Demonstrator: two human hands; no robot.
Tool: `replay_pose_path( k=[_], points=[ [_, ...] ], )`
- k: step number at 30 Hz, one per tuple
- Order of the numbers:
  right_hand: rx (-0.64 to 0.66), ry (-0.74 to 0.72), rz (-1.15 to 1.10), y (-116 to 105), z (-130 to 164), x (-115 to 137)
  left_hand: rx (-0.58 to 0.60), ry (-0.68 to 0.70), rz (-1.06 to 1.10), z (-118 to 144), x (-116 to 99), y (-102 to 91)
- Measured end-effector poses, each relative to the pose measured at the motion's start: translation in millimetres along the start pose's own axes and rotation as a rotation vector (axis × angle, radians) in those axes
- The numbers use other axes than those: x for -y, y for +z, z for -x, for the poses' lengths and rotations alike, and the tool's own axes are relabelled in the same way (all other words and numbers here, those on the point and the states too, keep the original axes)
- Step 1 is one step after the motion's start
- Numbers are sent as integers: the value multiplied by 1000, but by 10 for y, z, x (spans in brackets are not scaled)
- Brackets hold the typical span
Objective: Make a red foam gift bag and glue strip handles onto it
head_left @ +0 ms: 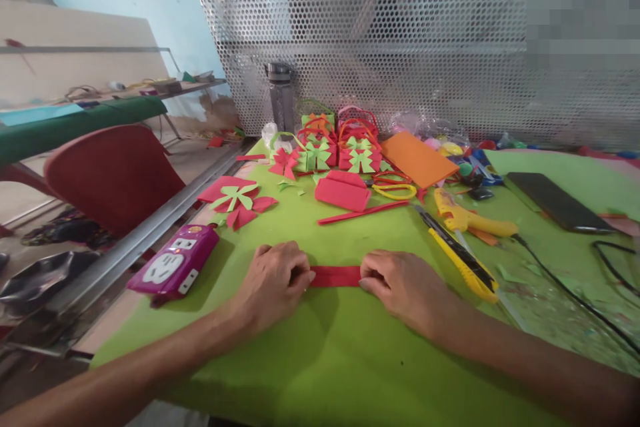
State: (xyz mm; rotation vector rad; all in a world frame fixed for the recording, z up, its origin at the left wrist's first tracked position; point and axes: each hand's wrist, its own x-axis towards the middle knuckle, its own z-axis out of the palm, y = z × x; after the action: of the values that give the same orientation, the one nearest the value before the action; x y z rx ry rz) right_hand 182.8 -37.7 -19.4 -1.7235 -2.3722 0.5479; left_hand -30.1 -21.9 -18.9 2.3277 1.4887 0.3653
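A narrow red paper strip [335, 276] runs crosswise between my two hands, low over the green table cover. My left hand [280, 277] is closed on its left end, with thumb and fingers pinched together. At the other end my right hand [400, 280] pinches the strip in the same way. Just beyond lie a folded red paper piece [343, 191] and another thin red strip [363, 212]. Red and green paper bow cut-outs [237, 198] lie to the left. Several small paper bags with bows [361, 150] stand farther back.
A purple power socket block [177, 260] sits at left. To the right are a yellow box cutter [460, 260], a yellow glue gun [465, 217] with its cord, and a phone [557, 201]. Scissors [395, 191], orange paper [419, 159] and a bottle [281, 97] are behind, before a perforated metal panel [400, 27].
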Motion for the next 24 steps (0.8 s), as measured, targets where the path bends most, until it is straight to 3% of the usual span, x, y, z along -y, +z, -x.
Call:
replay_pose_path(
  k=[12, 24],
  points=[
    [9, 9, -1, -24, -14, 29, 146, 53, 34, -55, -92, -131],
    [74, 104, -137, -258, -18, -13, 115, 114, -6, -159, -17, -164]
  ],
)
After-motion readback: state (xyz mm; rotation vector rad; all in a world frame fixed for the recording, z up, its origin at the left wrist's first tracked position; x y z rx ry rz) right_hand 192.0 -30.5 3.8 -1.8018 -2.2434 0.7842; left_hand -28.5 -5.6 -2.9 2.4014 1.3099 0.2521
